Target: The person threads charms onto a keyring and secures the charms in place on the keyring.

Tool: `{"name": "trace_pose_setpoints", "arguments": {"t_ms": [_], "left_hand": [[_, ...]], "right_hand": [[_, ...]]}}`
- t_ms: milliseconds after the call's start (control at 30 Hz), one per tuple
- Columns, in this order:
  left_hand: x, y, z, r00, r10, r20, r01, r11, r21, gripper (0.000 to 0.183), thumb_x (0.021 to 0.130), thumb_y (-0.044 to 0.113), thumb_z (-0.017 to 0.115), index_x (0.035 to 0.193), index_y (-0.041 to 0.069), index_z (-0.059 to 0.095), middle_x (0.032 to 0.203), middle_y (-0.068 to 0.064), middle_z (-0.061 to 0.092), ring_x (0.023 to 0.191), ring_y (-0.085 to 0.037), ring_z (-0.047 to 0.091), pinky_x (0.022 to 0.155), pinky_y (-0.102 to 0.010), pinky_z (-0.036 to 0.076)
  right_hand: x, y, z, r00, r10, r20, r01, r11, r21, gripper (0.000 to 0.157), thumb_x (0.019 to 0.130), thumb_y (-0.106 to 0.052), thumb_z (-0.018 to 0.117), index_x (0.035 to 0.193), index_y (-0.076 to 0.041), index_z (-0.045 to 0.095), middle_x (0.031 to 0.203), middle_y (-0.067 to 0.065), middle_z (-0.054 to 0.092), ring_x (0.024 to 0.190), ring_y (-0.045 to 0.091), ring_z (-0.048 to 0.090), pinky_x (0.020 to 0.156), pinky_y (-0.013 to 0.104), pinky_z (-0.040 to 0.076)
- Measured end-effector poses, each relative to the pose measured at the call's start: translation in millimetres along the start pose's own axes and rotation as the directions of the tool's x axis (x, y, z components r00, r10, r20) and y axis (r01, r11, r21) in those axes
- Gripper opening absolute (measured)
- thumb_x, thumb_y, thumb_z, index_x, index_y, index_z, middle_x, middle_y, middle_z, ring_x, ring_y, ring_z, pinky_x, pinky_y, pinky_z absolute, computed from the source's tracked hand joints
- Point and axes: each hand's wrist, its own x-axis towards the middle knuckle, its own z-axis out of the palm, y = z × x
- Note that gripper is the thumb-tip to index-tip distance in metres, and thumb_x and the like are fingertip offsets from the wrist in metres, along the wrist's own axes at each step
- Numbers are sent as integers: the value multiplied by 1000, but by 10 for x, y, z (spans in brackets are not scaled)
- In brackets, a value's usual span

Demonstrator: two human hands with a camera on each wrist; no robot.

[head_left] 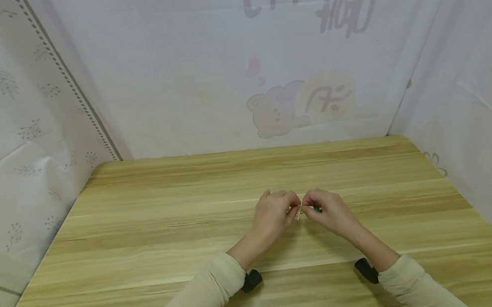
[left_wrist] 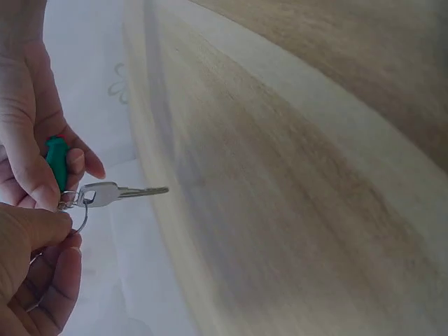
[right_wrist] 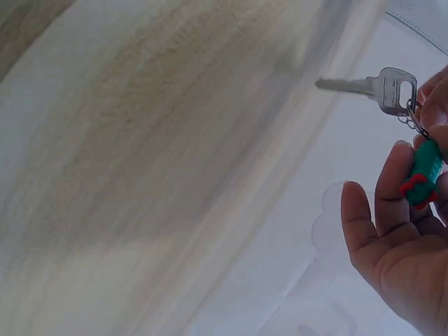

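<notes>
My left hand [head_left: 274, 210] and right hand [head_left: 330, 212] meet above the table, fingertips close together. A silver key [left_wrist: 101, 194] hangs from a thin metal key ring [left_wrist: 85, 218], its blade pointing away from the fingers. The left thumb and fingers pinch the ring. A short chain [right_wrist: 413, 124] links it to a small green charm with a red wavy end [right_wrist: 422, 171]. The right hand holds the charm near its chain end, between thumb and fingers; its other fingers are loosely bent. In the head view the hands hide most of the key.
A wood-grain table [head_left: 149, 263] spreads beneath both hands. Pale printed cloth [head_left: 175, 81] hangs behind it and along both sides. Black devices, one at the left wrist [head_left: 252, 280] and another at the right wrist [head_left: 366, 270], sit under the forearms.
</notes>
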Motion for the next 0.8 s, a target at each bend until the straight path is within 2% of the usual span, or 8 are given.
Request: {"name": "trace_pose_setpoints", "arguments": {"t_ms": [100, 233, 367, 467, 533, 667, 733, 800], "left_hand": [[-5, 0, 13, 999, 33, -29, -32, 999, 28, 6, 81, 11, 72, 79, 15, 68, 72, 4, 67, 66, -9, 64, 84, -53, 51], [-8, 7, 6, 999, 9, -31, -9, 1000, 4, 7, 81, 11, 72, 77, 16, 68, 72, 5, 68, 66, -8, 63, 84, -51, 51], [-7, 11, -10, 996, -84, -4, 83, 991, -101, 8, 81, 9, 71, 77, 16, 70, 74, 6, 69, 64, -5, 61, 73, -29, 53], [-4, 6, -19, 987, -157, 17, 157, 971, -178, 8, 81, 8, 71, 78, 16, 70, 74, 6, 70, 61, -3, 59, 56, -14, 45], [-2, 2, -22, 983, -184, 21, 185, 960, -212, 7, 80, 8, 71, 78, 15, 70, 74, 5, 70, 60, -3, 59, 52, -11, 41], [2, -4, -22, 980, -196, 31, 197, 953, -228, 6, 80, 9, 72, 78, 13, 69, 73, 4, 70, 59, -4, 59, 51, -12, 41], [4, -2, -20, 984, -175, 44, 181, 964, -196, 5, 81, 10, 72, 79, 14, 69, 74, 5, 70, 61, -4, 60, 61, -19, 49], [4, -1, -17, 989, -136, 50, 141, 980, -137, 4, 82, 12, 72, 81, 15, 69, 76, 5, 70, 64, -4, 61, 74, -31, 54]], "right_hand": [[4, -10, 2, 999, -40, -10, 40, 999, -37, 13, 83, 0, 66, 77, -11, 62, 78, -2, 60, 67, 7, 48, 58, 27, 46], [6, -9, 10, 998, -55, -24, 53, 997, -47, 14, 83, 0, 66, 76, -11, 62, 77, -2, 60, 67, 6, 48, 58, 28, 46], [-1, -7, 11, 999, -27, -33, 27, 1000, -3, 13, 83, 0, 66, 78, -11, 62, 77, -2, 61, 67, 7, 47, 59, 25, 45], [-9, -2, 5, 1000, 8, -24, -7, 999, 34, 10, 85, -3, 65, 80, -10, 62, 77, -2, 60, 65, 7, 45, 57, 22, 42], [-13, 5, -1, 999, 31, -13, -30, 998, 51, 7, 87, -5, 65, 82, -10, 62, 76, -2, 59, 62, 7, 42, 55, 21, 39], [-20, 15, -8, 998, 56, -2, -56, 996, 64, 5, 88, -9, 65, 83, -8, 63, 74, -3, 57, 60, 6, 41, 53, 20, 37], [-20, 17, -5, 999, 51, -5, -50, 997, 52, 6, 87, -7, 65, 82, -9, 62, 74, -3, 57, 61, 6, 42, 54, 21, 38], [-18, 16, 1, 1000, 26, -11, -26, 1000, 16, 9, 86, -4, 66, 80, -10, 62, 75, -3, 57, 63, 7, 43, 55, 21, 39]]}}
